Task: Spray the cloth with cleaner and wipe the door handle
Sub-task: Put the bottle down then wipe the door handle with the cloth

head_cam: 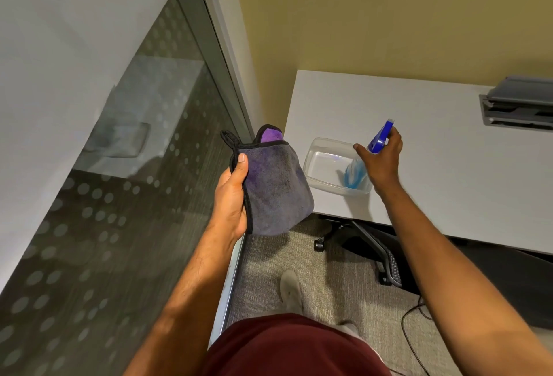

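Cloth, a grey-purple microfibre square with black stitched edging (273, 188), hangs nearest the person, pinched in the left hand (232, 199). That grip is closed on the cloth's left edge, thumb pressed flat on the front face and fingers hidden behind. The cloth hangs roughly upright with its long axis running top to bottom, its broad face turned towards the camera and slightly to the right, a brighter purple inner fold showing at the top. It is held in the air beside the frosted, dotted glass door panel (119, 196), just off the near left corner of the white desk (434, 151).

Further out, the right hand (381, 160) is wrapped around the neck of a blue trigger spray bottle of pale blue cleaner (378, 139). The grip is closed on it, forefinger extended to the left; the bottle's lower body shows inside a clear plastic tub (329, 163) standing on the desk, and its nozzle end points up and away, not at the cloth. Whether the bottle rests in the tub or is just above it cannot be told.

By my reading the task is at an early stage: cloth and cleaner are both in hand, but I cannot tell whether the cloth is wet. Spraying probably remains, as does the wiping, and no door handle is in view.
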